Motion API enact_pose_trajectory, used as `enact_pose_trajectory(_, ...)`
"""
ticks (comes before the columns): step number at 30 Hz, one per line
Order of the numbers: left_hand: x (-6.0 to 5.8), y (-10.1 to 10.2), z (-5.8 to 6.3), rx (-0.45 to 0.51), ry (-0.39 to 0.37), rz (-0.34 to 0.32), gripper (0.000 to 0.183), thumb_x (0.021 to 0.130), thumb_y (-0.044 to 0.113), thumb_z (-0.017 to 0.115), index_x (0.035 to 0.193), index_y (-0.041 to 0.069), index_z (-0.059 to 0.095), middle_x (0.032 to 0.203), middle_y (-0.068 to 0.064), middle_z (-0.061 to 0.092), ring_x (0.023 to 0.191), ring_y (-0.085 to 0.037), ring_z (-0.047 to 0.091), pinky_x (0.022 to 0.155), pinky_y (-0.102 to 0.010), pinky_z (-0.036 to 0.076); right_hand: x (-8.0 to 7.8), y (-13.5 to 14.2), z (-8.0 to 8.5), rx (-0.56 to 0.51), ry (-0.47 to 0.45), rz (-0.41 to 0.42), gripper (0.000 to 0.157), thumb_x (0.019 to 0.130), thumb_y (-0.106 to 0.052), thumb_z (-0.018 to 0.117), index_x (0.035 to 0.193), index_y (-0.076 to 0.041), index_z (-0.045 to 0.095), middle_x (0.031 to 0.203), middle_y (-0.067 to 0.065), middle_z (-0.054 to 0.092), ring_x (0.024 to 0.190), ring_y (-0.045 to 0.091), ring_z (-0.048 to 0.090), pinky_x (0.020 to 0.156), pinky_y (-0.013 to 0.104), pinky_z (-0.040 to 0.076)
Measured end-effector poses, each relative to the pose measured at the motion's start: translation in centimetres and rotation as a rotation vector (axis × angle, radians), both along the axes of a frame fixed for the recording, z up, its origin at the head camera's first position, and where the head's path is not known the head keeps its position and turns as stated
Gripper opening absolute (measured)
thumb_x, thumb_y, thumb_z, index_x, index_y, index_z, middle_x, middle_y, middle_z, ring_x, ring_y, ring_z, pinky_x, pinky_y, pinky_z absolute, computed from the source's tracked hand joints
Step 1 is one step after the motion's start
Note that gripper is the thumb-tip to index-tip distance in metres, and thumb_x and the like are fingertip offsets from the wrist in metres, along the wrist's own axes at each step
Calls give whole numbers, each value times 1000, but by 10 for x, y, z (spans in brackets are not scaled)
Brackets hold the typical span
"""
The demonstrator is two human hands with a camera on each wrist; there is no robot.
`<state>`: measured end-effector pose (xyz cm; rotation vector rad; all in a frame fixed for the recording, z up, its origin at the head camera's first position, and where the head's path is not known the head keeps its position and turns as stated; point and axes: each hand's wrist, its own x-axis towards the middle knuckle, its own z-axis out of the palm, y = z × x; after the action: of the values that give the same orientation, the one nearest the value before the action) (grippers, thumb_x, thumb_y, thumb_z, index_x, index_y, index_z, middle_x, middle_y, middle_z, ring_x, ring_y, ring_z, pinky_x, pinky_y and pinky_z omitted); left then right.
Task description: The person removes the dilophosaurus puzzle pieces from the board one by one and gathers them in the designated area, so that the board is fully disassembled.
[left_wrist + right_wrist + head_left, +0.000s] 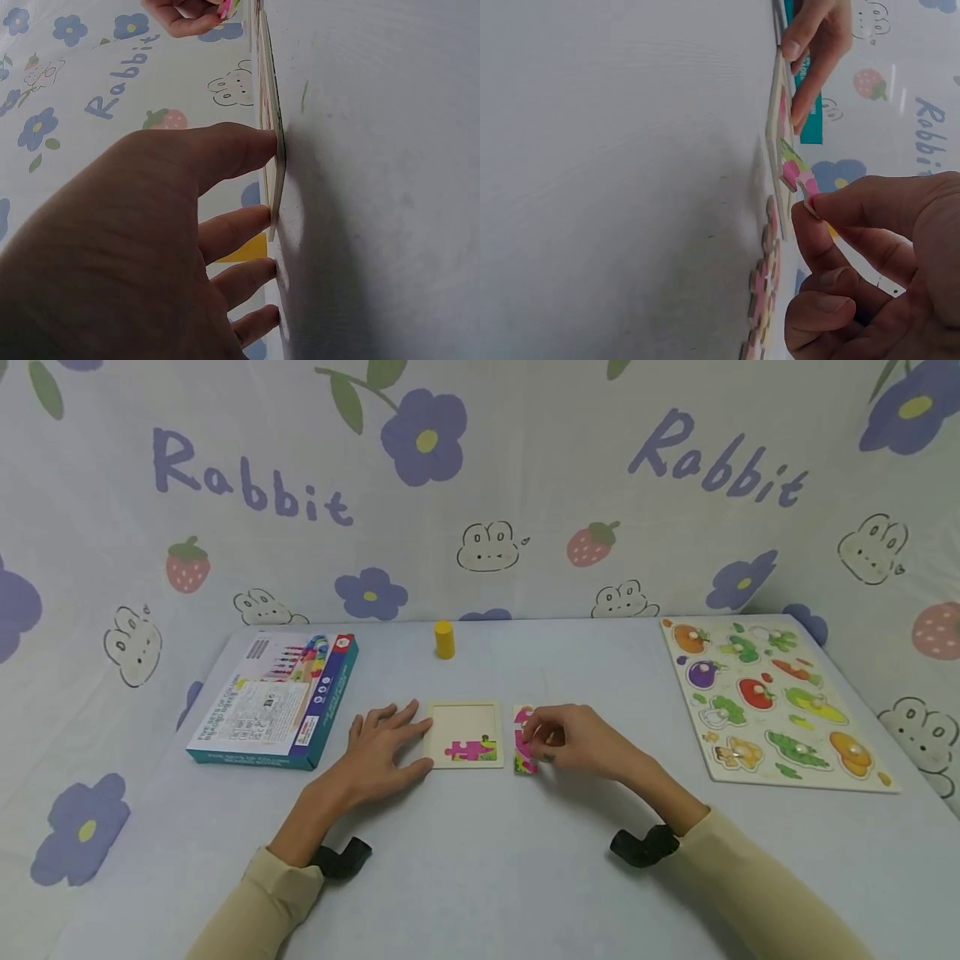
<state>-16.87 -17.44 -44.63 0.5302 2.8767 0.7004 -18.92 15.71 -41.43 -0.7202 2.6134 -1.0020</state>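
A square, pale wooden puzzle tray (pixel 463 720) lies mid-table, with pink and green jigsaw pieces (pixel 471 750) along its lower right inside. My left hand (pixel 386 752) rests spread at the tray's left side, thumb and fingertips touching its edge. Just right of the tray, my right hand (pixel 573 739) pinches a pink and green puzzle piece (pixel 798 168) between thumb and index finger. In the right wrist view this piece is raised off the table, tilted near the tray's rim. More loose pieces (pixel 762 289) lie beside the tray, partly covered by the right hand in the head view.
To the left lies a flat boxed set (pixel 262 706) with a teal side. A yellow cylinder (pixel 445 640) stands behind the tray. At the right is a large vegetable peg board (pixel 776 702). A printed rabbit-and-flower cloth (pixel 540 485) hangs behind the table.
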Motion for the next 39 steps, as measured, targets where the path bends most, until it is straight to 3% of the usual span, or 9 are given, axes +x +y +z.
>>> enact_pose_trajectory(10, 0, 0, -1, -7, -7, 4, 67, 97, 45, 68, 158, 20, 53, 176, -9, 31, 162, -43, 23, 127, -79, 6, 4, 5, -8, 22, 52, 17, 10, 94, -9, 79, 102, -14, 77, 81, -2, 62, 79, 14, 53, 64, 20, 44)
enact_pose_trajectory(29, 0, 0, 0, -11, 6, -5, 67, 97, 44, 67, 157, 19, 53, 176, -10, 31, 162, -43, 23, 127, -80, 7, 7, 2, -10, 80, 83, -2, 17, 94, -11, 79, 111, -11, 82, 96, -2, 77, 81, 13, 54, 67, 21, 46)
enact_pose_trajectory(39, 0, 0, -1, -18, 11, -6, 67, 97, 45, 67, 157, 19, 53, 176, -10, 31, 162, -43, 23, 126, -80, 7, 7, 3, -12, 85, 112, -4, 14, 94, -13, 81, 108, -12, 80, 86, -3, 71, 80, 12, 55, 67, 21, 46)
